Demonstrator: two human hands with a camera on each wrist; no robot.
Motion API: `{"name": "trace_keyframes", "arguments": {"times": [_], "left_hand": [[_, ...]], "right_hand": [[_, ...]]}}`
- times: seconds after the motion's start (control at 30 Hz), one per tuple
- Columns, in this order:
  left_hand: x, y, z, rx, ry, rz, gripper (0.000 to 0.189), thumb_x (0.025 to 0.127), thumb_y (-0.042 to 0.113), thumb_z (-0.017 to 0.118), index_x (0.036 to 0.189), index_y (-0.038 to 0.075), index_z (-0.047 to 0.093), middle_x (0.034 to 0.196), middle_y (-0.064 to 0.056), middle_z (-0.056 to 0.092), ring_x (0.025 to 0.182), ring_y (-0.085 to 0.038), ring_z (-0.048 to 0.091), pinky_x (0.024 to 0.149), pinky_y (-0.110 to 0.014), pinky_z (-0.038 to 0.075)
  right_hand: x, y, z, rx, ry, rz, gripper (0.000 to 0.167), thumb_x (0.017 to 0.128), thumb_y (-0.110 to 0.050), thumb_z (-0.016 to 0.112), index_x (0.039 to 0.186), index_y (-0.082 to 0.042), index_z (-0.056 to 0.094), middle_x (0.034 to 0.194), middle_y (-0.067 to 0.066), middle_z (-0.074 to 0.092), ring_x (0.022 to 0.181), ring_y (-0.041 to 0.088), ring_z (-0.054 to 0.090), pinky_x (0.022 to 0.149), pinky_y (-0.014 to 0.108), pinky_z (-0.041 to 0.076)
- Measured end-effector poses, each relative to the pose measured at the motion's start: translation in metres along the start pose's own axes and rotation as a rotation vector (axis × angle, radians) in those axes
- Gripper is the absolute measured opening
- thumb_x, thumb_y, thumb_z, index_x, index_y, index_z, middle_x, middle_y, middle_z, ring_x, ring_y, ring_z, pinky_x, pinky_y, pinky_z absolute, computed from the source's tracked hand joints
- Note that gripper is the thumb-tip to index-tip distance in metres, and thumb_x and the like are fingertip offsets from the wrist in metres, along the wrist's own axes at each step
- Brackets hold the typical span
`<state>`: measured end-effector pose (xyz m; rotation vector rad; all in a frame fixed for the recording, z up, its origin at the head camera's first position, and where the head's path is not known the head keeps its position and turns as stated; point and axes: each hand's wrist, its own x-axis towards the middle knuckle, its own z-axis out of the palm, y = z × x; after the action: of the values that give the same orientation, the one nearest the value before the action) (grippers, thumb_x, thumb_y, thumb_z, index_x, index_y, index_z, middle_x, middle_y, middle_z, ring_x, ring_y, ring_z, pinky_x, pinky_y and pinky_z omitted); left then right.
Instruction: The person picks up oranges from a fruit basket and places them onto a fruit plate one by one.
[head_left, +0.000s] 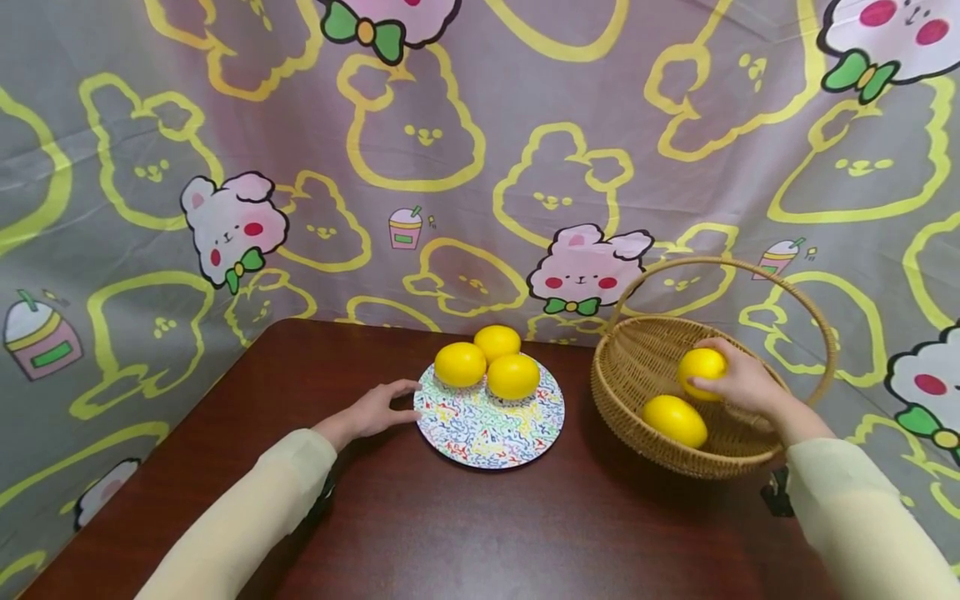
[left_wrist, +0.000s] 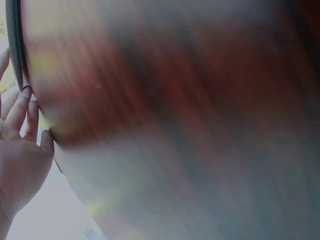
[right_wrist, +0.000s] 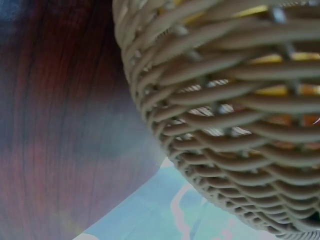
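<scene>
My right hand [head_left: 746, 383] grips a yellow lemon [head_left: 702, 372] inside the wicker basket [head_left: 618, 408]. Below it, a second lemon [head_left: 675, 421] lies in the basket. Three more lemons, one of them the front right lemon [head_left: 513, 377], sit together on the far part of a round plate [head_left: 487, 433] with a colourful squiggle pattern. At the plate's left edge rests my left hand [head_left: 378, 410], thumb and fingers spread, holding nothing. In the left wrist view, fingertips of the left hand [left_wrist: 22, 150] touch the rim. The basket's woven side [right_wrist: 240, 120] hides the right hand in the right wrist view.
Everything stands on a dark reddish-brown wooden table [head_left: 480, 533]. The basket's tall arched handle [head_left: 821, 333] rises above its bowl. Behind the table hangs a grey cloth [head_left: 450, 108] printed with cartoon animals, close to the back edge.
</scene>
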<state>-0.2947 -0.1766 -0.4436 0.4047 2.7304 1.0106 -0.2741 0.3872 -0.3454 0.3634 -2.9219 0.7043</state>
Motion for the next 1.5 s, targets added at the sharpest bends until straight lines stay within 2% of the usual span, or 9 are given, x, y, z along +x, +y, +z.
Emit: {"name": "trace_keyframes", "arguments": {"times": [0.23,0.53,0.83,1.2,1.5], "left_hand": [[0.000,-0.001,0.000,0.004,0.003,-0.006,0.062,0.090,0.036,0.070,0.142,0.011,0.048,0.144,-0.016,0.047,0.133,-0.033,0.040,0.109,-0.051,0.031],[0.001,-0.001,0.001,0.005,0.000,-0.018,0.061,0.090,0.035,0.070,0.142,0.012,0.047,0.145,-0.015,0.046,0.134,-0.032,0.039,0.109,-0.051,0.030],[0.000,0.001,0.000,0.005,0.000,-0.017,0.061,0.090,0.034,0.070,0.143,0.011,0.047,0.145,-0.016,0.046,0.134,-0.033,0.039,0.109,-0.052,0.030],[0.001,-0.002,0.002,0.008,0.007,0.005,0.061,0.090,0.034,0.070,0.142,0.010,0.047,0.144,-0.016,0.047,0.134,-0.033,0.040,0.109,-0.051,0.031],[0.001,-0.001,0.002,0.004,0.010,-0.002,0.061,0.090,0.033,0.070,0.142,0.011,0.047,0.144,-0.016,0.047,0.134,-0.032,0.040,0.110,-0.050,0.030]], "right_hand": [[0.001,-0.007,-0.003,-0.004,0.041,-0.039,0.061,0.086,-0.026,0.074,0.131,0.002,0.045,0.110,0.027,0.054,0.079,0.029,0.056,0.061,0.035,0.044],[-0.003,-0.021,-0.009,0.010,0.037,-0.056,0.063,0.087,-0.027,0.073,0.134,0.001,0.042,0.108,0.026,0.055,0.080,0.030,0.057,0.062,0.036,0.046],[-0.007,-0.037,-0.014,-0.002,0.068,-0.098,0.061,0.086,-0.025,0.074,0.134,-0.002,0.044,0.119,0.027,0.052,0.082,0.032,0.057,0.064,0.037,0.045],[-0.012,-0.058,-0.018,0.007,0.081,-0.166,0.061,0.084,-0.021,0.077,0.134,-0.004,0.046,0.118,0.025,0.055,0.081,0.030,0.057,0.063,0.037,0.046],[-0.013,-0.077,-0.021,0.003,0.096,-0.211,0.059,0.082,-0.019,0.078,0.132,-0.007,0.048,0.114,0.019,0.057,0.080,0.029,0.057,0.065,0.038,0.048]]}}
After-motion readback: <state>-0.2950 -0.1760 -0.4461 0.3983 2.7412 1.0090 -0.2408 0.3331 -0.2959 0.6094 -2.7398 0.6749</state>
